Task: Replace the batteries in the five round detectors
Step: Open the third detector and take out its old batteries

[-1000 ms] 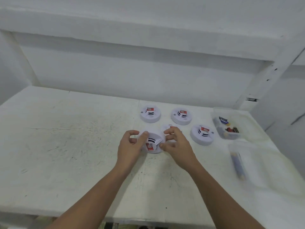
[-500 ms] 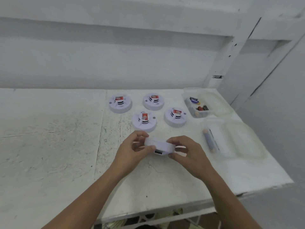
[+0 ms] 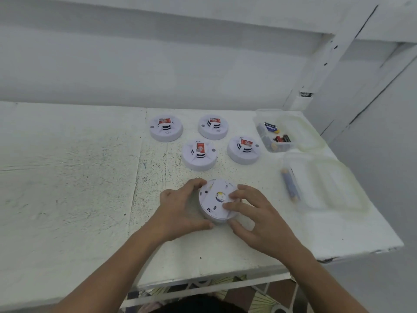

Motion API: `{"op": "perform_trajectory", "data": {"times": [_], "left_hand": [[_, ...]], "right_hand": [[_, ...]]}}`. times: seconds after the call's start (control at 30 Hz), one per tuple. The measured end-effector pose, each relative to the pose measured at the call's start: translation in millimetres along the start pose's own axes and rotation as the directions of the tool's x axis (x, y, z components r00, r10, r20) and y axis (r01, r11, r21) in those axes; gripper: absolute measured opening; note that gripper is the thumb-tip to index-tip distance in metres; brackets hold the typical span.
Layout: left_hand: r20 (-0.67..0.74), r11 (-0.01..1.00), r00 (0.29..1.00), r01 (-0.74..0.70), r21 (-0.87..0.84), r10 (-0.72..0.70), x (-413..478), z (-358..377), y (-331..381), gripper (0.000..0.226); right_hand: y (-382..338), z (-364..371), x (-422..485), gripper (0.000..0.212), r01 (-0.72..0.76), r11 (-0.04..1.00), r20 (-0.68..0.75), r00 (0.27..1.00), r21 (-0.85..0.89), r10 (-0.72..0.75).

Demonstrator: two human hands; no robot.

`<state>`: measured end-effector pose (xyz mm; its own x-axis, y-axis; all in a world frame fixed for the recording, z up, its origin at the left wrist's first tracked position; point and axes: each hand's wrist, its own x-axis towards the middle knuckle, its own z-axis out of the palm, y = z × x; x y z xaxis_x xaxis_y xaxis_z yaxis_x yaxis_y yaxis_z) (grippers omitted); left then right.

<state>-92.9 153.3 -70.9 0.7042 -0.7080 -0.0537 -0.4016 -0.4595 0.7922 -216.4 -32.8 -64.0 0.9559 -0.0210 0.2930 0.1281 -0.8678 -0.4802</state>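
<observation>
While underside-up, round white detector (image 3: 215,199)

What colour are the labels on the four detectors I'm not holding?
The labels are red with white markings, on white detectors; head view shows it.

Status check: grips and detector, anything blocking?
Left grip holds detector by the rim. Right grip on its back, thumb at edge. Detector back side up. Nothing blocking; four others behind.
</observation>
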Motion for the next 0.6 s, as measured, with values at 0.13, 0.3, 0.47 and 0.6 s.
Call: {"op": "perform_trajectory", "data": {"times": [0.13, 0.3, 0.47, 0.6], "left_hand": [[0.062, 0.995, 0.997, -0.040, 0.089, 0.035, 4, 7, 4, 0.112], [0.089, 0.986, 0.994, -0.077, 0.149, 0.064, 11, 9, 5, 0.126], [0.098, 0.985, 0.993, -0.078, 0.152, 0.064, 15, 12, 6, 0.128], [0.061, 0.987, 0.997, -0.064, 0.144, 0.056, 17, 20, 7, 0.125]], "right_hand": [[4, -4, 7, 0.024, 0.000, 1.000, 0.061, 0.998, 0.029, -0.002], [4, -7, 18, 0.027, 0.027, 1.000, 0.161, 0.987, 0.001, -0.027], [8, -15, 31, 0.029, 0.048, 0.998, 0.260, 0.965, -0.033, -0.038], [7, -17, 37, 0.024, 0.077, 0.994, 0.294, 0.954, -0.072, -0.053]]}}
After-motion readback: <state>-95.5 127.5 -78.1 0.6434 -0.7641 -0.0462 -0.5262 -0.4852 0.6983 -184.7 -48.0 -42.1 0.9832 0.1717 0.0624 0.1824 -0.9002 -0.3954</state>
